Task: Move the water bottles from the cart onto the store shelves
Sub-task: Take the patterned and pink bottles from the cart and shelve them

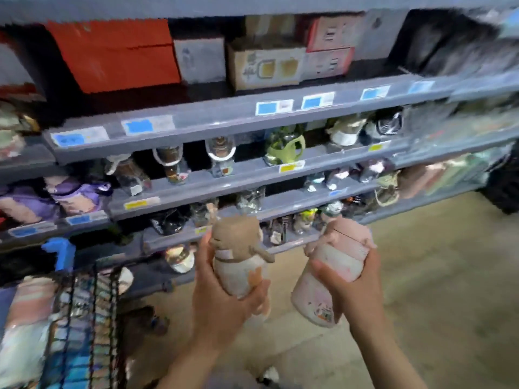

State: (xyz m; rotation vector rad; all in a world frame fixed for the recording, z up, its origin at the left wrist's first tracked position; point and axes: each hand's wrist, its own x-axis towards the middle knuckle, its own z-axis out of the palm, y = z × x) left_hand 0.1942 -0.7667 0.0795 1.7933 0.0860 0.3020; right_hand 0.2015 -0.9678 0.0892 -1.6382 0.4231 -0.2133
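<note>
Water bottles, two of them, sit in the lower centre of the head view, one per hand, both held just in front of the lowest shelf edge (224, 238). The left hand (222, 301) wraps fingers and thumb round the beige-lidded bottle (238, 265) at its lower body; the right hand (351, 279) closes round the pink bottle (331, 273) at mid-body, which tilts. Both look rigid, smooth-walled and probably light if empty, so a mid-body grasp suits; the lids' protruding parts seem poor handholds. One wire cart (84, 318) fills the lower left, its remaining contents too blurred to count
</note>
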